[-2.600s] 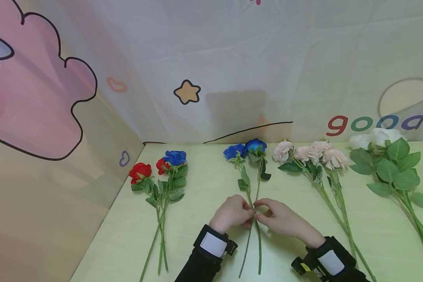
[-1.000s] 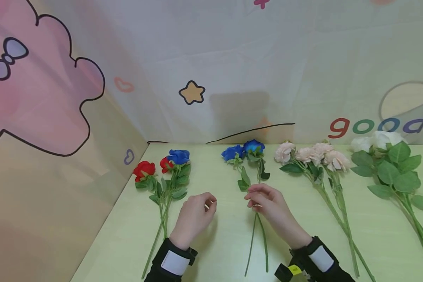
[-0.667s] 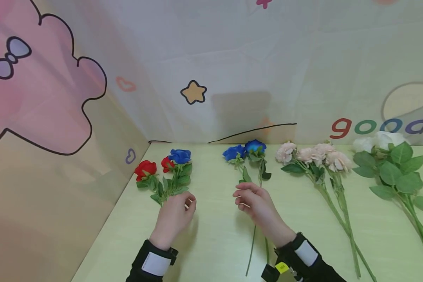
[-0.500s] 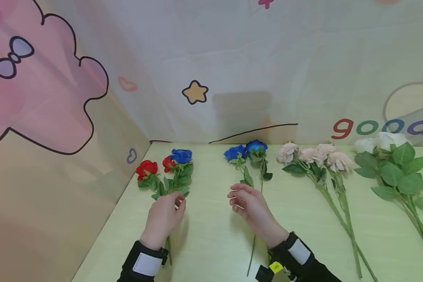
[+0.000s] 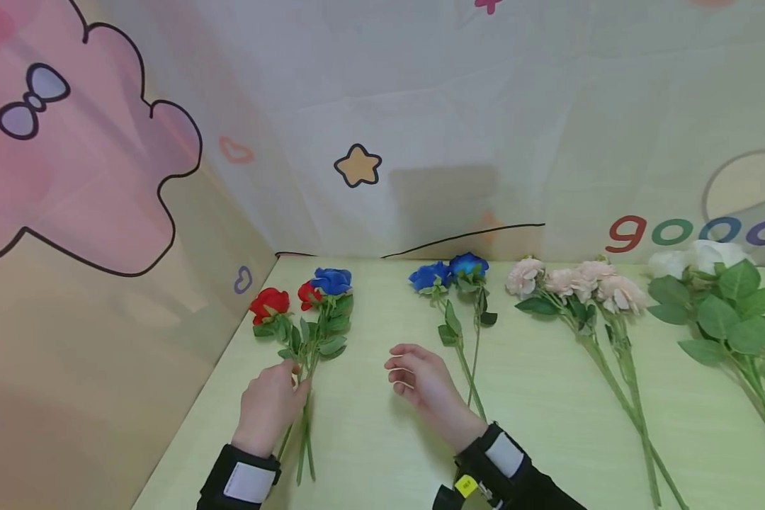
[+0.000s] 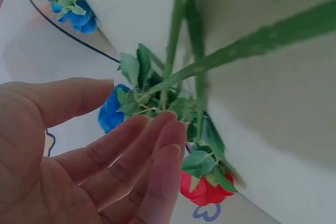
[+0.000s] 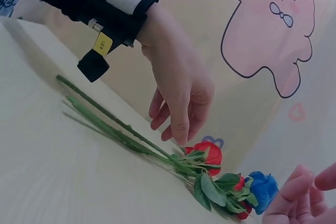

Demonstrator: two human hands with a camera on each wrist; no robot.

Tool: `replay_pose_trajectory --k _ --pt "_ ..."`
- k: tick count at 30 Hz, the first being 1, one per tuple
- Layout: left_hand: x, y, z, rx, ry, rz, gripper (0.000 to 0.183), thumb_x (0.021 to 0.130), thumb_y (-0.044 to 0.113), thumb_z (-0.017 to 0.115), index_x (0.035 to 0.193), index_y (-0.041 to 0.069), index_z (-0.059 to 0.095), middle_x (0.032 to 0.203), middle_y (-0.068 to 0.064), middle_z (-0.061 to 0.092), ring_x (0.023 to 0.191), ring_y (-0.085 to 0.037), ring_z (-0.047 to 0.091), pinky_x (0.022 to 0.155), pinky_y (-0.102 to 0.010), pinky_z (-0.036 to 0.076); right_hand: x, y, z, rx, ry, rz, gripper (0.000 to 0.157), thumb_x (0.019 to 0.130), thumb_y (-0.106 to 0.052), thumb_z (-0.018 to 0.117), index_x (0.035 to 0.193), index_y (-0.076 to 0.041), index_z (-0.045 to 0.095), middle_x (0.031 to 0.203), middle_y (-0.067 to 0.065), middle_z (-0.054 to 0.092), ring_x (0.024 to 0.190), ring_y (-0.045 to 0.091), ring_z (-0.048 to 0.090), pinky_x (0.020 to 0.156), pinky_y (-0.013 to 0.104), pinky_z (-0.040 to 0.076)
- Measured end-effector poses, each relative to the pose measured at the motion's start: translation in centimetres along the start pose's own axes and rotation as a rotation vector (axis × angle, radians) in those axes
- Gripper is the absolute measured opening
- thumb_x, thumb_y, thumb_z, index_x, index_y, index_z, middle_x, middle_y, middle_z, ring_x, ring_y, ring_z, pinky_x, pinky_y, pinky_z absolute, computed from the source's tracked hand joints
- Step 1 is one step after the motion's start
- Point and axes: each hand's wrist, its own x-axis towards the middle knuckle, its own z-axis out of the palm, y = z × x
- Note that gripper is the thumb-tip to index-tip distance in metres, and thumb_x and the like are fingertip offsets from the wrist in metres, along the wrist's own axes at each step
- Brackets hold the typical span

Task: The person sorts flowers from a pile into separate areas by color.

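Note:
On the left of the table lies a bunch of two red roses [image 5: 270, 303] and one blue rose [image 5: 333, 281], their green stems crossing. My left hand [image 5: 269, 409] is at these stems, thumb and fingers parted. The left wrist view has the stems beyond the fingertips [image 6: 168, 118], with a gap between thumb and fingers; whether any finger touches a stem I cannot tell. My right hand [image 5: 423, 386] hovers over the middle of the table, fingers loosely bent, holding nothing. Behind its wrist lie two blue roses [image 5: 468, 265] with crossed stems, their lower ends hidden by the forearm.
Several pale pink flowers [image 5: 620, 292] with long stems lie right of the blue roses. White flowers [image 5: 717, 255] with broad leaves lie at the far right. A printed cloth backdrop [image 5: 280, 142] stands along the back and left edges of the table [image 5: 370, 439].
My left hand has left the middle blue roses and moved left to the red-and-blue bunch. My right hand has let go of those roses' stems and drifted left. The head view has shifted slightly.

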Motion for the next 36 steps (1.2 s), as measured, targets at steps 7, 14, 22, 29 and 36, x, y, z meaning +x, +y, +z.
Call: replay_pose_trajectory --k 7,14,22,29,36 --pt "0.3 -0.6 1.1 0.016 -0.078 -0.029 0.028 0.091 0.023 0.071 0.103 -0.002 0.068 0.083 -0.011 0.071 0.062 -0.021 0.061 0.051 -0.034 0.046 -0.2 0.9 0.5 -0.051 -0.006 -0.026 0.012 0.097 -0.005 0.051 0.108 -0.002 0.057 0.084 -0.002 0.062 0.073 0.012 0.056 0.065 0.02 0.045" --pt "0.6 -1.1 1.9 0.006 -0.097 -0.032 0.017 0.09 0.019 0.07 0.092 0.002 0.068 0.074 -0.007 0.066 0.06 -0.021 0.056 0.049 -0.032 0.041 -0.7 1.0 0.6 -0.077 -0.041 -0.037 0.017 0.095 -0.005 0.052 0.111 0.0 0.056 0.083 -0.002 0.062 0.072 0.011 0.056 0.065 0.02 0.045" --pt "0.7 -1.3 2.2 -0.009 -0.089 -0.02 0.013 0.089 0.015 0.07 0.083 0.004 0.066 0.072 -0.006 0.064 0.059 -0.019 0.056 0.049 -0.031 0.041 -0.8 1.0 0.6 -0.097 -0.069 -0.037 0.011 0.096 -0.006 0.053 0.105 -0.004 0.058 0.084 -0.002 0.062 0.074 0.011 0.056 0.067 0.021 0.046" --pt "0.8 -1.3 1.6 -0.109 -0.082 0.023 0.011 0.091 0.012 0.067 0.085 0.003 0.07 0.073 -0.005 0.065 0.06 -0.016 0.054 0.054 -0.028 0.041 -0.9 0.8 0.5 -0.096 -0.072 -0.035 0.009 0.095 -0.004 0.052 0.101 -0.007 0.059 0.083 -0.003 0.062 0.073 0.011 0.056 0.066 0.02 0.046" --pt "1.0 -1.4 1.1 -0.199 -0.058 0.044 0.011 0.092 0.008 0.068 0.091 -0.002 0.072 0.077 -0.008 0.069 0.063 -0.014 0.057 0.056 -0.027 0.045 -0.9 0.7 0.3 -0.101 -0.068 -0.034 0.01 0.094 -0.003 0.053 0.103 -0.005 0.059 0.082 -0.003 0.062 0.073 0.01 0.056 0.066 0.02 0.046"
